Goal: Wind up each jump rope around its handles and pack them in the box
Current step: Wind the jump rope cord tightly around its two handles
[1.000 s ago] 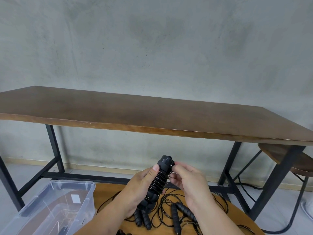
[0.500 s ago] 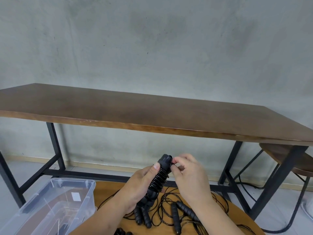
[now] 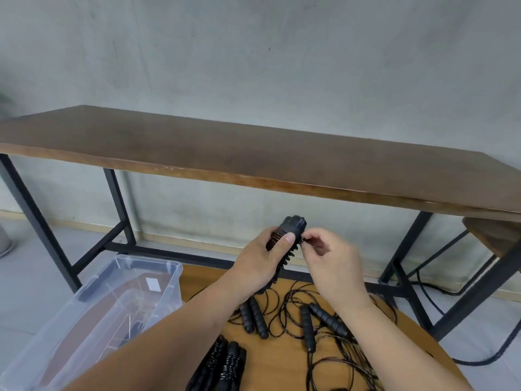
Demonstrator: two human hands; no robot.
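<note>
Tucking the cord's last end into a wound black jump rope bundle.

Nearest, on the round wooden desk, wound bundles and loose black ropes with ribbed handles wait. Above, the left hand clenches the tilted bundle, long axis rising rightward; the right hand pinches the thin cord end beside it. Left sits the clear plastic box.

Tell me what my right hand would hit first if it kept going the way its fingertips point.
The right hand points left at the wound jump rope held by the left hand; it likely meets that bundle first.
</note>
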